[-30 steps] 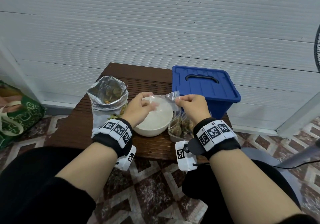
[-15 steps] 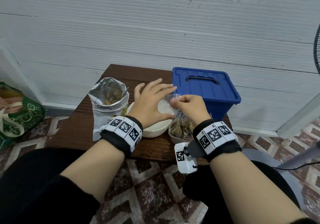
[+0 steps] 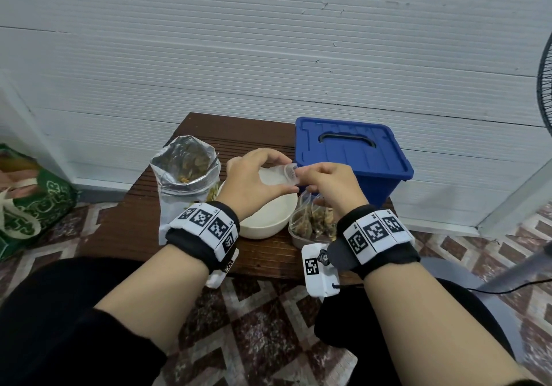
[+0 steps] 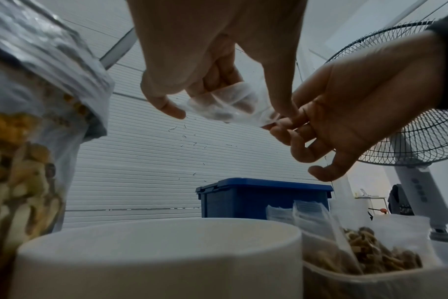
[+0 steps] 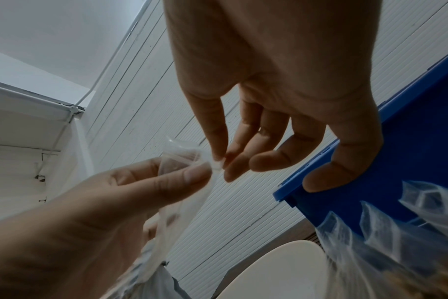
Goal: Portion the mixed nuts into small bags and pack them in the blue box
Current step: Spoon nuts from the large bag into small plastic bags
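Note:
Both hands hold one small clear empty bag above the white bowl. My left hand grips the bag between thumb and curled fingers, its mouth spread. My right hand pinches the bag's edge with thumb and forefinger. The big foil bag of mixed nuts stands open at the left. The blue box sits behind on the right, lid shut. A clear tub with filled small bags lies under my right wrist.
All of this sits on a small dark wooden table against a white ribbed wall. A green bag lies on the tiled floor at the left. A standing fan is off to the right.
My left hand went from pinching the bag to lying flat with spread fingers over the bowl, and now grips the bag again with curled fingers. The right hand kept its pinch.

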`<action>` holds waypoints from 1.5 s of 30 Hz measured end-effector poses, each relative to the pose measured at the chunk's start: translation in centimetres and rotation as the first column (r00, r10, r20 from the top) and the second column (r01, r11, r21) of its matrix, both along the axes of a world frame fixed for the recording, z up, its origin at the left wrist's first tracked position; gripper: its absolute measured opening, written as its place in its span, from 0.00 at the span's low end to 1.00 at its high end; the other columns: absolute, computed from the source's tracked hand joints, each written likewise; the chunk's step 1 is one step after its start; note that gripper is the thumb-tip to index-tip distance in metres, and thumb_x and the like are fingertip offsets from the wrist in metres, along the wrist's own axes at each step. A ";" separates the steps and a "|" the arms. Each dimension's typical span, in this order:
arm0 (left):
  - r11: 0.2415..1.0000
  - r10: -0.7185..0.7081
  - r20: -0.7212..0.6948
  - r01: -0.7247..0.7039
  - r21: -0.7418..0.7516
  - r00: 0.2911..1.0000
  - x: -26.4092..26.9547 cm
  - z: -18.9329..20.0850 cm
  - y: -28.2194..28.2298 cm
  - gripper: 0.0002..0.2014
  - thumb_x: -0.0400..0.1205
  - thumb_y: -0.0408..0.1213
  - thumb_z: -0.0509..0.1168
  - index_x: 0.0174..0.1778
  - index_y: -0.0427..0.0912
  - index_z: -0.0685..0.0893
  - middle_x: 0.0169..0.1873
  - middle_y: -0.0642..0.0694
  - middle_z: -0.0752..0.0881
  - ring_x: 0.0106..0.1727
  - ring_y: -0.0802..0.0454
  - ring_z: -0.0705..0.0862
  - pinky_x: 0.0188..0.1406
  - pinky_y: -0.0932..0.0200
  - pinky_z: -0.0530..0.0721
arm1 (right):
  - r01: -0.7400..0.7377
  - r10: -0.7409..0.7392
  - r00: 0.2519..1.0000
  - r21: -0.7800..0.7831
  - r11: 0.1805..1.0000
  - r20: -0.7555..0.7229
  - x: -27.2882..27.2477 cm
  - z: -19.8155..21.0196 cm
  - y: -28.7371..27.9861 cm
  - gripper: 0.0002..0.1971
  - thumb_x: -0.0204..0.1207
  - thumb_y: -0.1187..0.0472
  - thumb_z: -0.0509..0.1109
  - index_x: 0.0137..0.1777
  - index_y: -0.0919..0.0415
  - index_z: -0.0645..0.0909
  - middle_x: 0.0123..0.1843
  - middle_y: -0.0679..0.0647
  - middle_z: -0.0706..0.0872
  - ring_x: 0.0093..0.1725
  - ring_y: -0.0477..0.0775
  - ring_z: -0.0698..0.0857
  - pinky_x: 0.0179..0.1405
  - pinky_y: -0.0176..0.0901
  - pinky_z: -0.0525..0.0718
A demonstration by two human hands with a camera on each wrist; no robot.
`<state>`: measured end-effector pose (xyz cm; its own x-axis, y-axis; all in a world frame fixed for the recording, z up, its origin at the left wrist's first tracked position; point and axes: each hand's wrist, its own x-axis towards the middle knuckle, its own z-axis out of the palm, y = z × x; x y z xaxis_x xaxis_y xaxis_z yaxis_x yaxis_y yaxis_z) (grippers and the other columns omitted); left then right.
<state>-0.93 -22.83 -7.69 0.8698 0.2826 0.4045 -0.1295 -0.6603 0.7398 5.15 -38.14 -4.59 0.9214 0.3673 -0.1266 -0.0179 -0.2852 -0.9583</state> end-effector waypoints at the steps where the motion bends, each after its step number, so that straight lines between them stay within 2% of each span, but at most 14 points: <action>1: 1.000 -0.001 0.001 0.001 -0.025 1.000 0.0 0.1 0.0 0.20 0.61 0.58 0.80 0.46 0.66 0.82 0.48 0.65 0.86 0.55 0.69 0.80 0.66 0.44 0.76 | 0.003 -0.003 1.000 -0.004 1.000 0.011 0.1 -0.1 0.0 0.06 0.76 0.61 0.73 0.42 0.63 0.88 0.38 0.49 0.89 0.35 0.41 0.82 0.33 0.32 0.75; 6: 0.999 -0.019 -0.038 0.017 -0.044 0.999 -0.3 0.3 -0.1 0.23 0.62 0.48 0.83 0.51 0.57 0.85 0.49 0.62 0.85 0.54 0.71 0.79 0.59 0.72 0.74 | 0.012 -0.012 0.999 0.003 1.000 0.029 0.2 -0.2 0.0 0.08 0.76 0.60 0.72 0.44 0.64 0.89 0.37 0.49 0.90 0.36 0.40 0.83 0.36 0.34 0.76; 11: 0.996 0.019 0.011 -0.018 -0.086 1.000 -0.8 1.1 0.4 0.18 0.65 0.43 0.83 0.43 0.63 0.83 0.43 0.64 0.86 0.49 0.72 0.81 0.50 0.79 0.73 | 0.059 -0.059 0.998 0.036 0.998 0.011 0.2 0.1 0.5 0.12 0.80 0.51 0.67 0.47 0.56 0.88 0.37 0.51 0.90 0.32 0.39 0.80 0.35 0.34 0.75; 15: 0.984 0.071 0.049 -0.062 -0.169 0.996 -1.7 2.6 1.6 0.17 0.64 0.42 0.83 0.47 0.52 0.88 0.45 0.57 0.89 0.49 0.66 0.84 0.51 0.73 0.80 | 0.045 -0.048 0.997 0.051 0.998 0.064 -0.1 0.1 1.1 0.12 0.81 0.51 0.66 0.46 0.57 0.88 0.37 0.51 0.90 0.35 0.40 0.81 0.40 0.35 0.76; 18: 0.977 0.105 0.083 -0.087 -0.192 0.991 -2.6 3.9 2.8 0.18 0.64 0.43 0.83 0.48 0.53 0.88 0.44 0.57 0.89 0.48 0.64 0.85 0.50 0.70 0.82 | -0.001 -0.003 0.989 0.024 1.000 0.149 -0.6 -0.1 2.2 0.13 0.79 0.51 0.68 0.42 0.58 0.88 0.37 0.51 0.90 0.43 0.45 0.84 0.54 0.47 0.82; 20: 0.973 0.110 0.096 -0.087 -0.214 0.989 -3.2 4.8 3.4 0.20 0.63 0.45 0.83 0.50 0.51 0.89 0.44 0.56 0.89 0.49 0.60 0.86 0.52 0.65 0.84 | -0.049 0.050 0.983 -0.012 0.999 0.175 -0.9 0.1 3.2 0.13 0.79 0.50 0.68 0.42 0.57 0.88 0.38 0.50 0.90 0.45 0.46 0.84 0.56 0.49 0.82; 24: 0.947 0.106 0.094 -0.072 -0.312 0.990 -4.4 6.1 4.2 0.27 0.60 0.50 0.81 0.54 0.46 0.88 0.47 0.53 0.90 0.50 0.61 0.88 0.53 0.63 0.86 | -0.148 0.148 0.967 -0.016 0.989 0.209 -1.8 0.9 5.5 0.11 0.79 0.51 0.68 0.45 0.57 0.88 0.42 0.51 0.90 0.45 0.45 0.84 0.50 0.41 0.80; 28: 0.892 0.040 0.099 0.009 -0.452 0.994 -5.4 6.9 5.0 0.23 0.65 0.34 0.80 0.56 0.37 0.87 0.48 0.46 0.90 0.46 0.59 0.90 0.44 0.68 0.84 | -0.281 0.296 0.919 -0.094 0.955 0.261 -3.0 0.9 8.3 0.03 0.74 0.58 0.74 0.45 0.49 0.85 0.37 0.46 0.85 0.37 0.41 0.80 0.37 0.33 0.75; 34: 0.762 0.013 0.102 0.057 -0.645 0.995 -6.8 7.0 7.1 0.26 0.61 0.43 0.84 0.52 0.41 0.87 0.51 0.39 0.91 0.56 0.41 0.89 0.58 0.43 0.86 | -0.329 0.347 0.890 -0.109 0.938 0.295 -4.0 0.0 10.6 0.16 0.69 0.57 0.78 0.58 0.54 0.86 0.36 0.45 0.85 0.36 0.38 0.80 0.40 0.32 0.76; 36: 0.710 -0.049 0.115 0.116 -0.695 0.992 -7.1 7.0 7.3 0.22 0.64 0.40 0.83 0.51 0.41 0.86 0.50 0.37 0.91 0.55 0.38 0.89 0.55 0.45 0.88 | -0.321 0.349 0.879 -0.137 0.937 0.326 -4.3 -0.3 11.1 0.14 0.68 0.56 0.79 0.54 0.51 0.87 0.34 0.45 0.84 0.35 0.39 0.79 0.42 0.39 0.77; 38: 0.671 -0.098 0.125 0.159 -0.724 0.987 -7.1 7.1 7.1 0.18 0.65 0.37 0.80 0.49 0.40 0.86 0.48 0.39 0.91 0.52 0.43 0.90 0.48 0.53 0.90 | -0.298 0.338 0.870 -0.166 0.940 0.357 -4.5 -0.4 11.4 0.07 0.68 0.54 0.79 0.42 0.43 0.84 0.33 0.44 0.82 0.33 0.40 0.77 0.42 0.46 0.78; 40: 0.658 -0.134 0.134 0.190 -0.728 0.982 -7.1 7.0 6.9 0.16 0.66 0.36 0.80 0.49 0.40 0.87 0.47 0.39 0.91 0.50 0.44 0.91 0.45 0.54 0.90 | -0.274 0.326 0.861 -0.184 0.944 0.391 -4.7 -0.6 11.6 0.10 0.69 0.53 0.79 0.34 0.41 0.79 0.33 0.45 0.83 0.33 0.42 0.77 0.42 0.49 0.79; 43: 0.687 -0.094 0.137 0.163 -0.708 0.986 -7.4 7.1 7.5 0.23 0.59 0.43 0.84 0.48 0.44 0.88 0.48 0.40 0.91 0.52 0.41 0.90 0.53 0.49 0.89 | -0.249 0.279 0.872 -0.125 0.960 0.402 -4.7 -1.0 11.7 0.09 0.69 0.53 0.78 0.33 0.39 0.81 0.29 0.44 0.81 0.31 0.41 0.76 0.40 0.46 0.76; 45: 0.736 -0.006 0.145 0.102 -0.669 0.989 -7.6 7.3 8.4 0.33 0.53 0.51 0.85 0.53 0.44 0.87 0.50 0.44 0.91 0.55 0.45 0.89 0.55 0.52 0.87 | -0.225 0.236 0.890 -0.073 0.972 0.390 -4.6 -1.1 11.6 0.05 0.71 0.54 0.78 0.37 0.42 0.85 0.29 0.42 0.81 0.31 0.39 0.77 0.39 0.39 0.76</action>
<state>-8.54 -14.41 -0.43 0.8481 0.4765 0.2318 -0.2716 0.0154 0.9623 0.53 -26.49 -5.69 0.7878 0.5768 0.2160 0.4276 -0.2598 -0.8658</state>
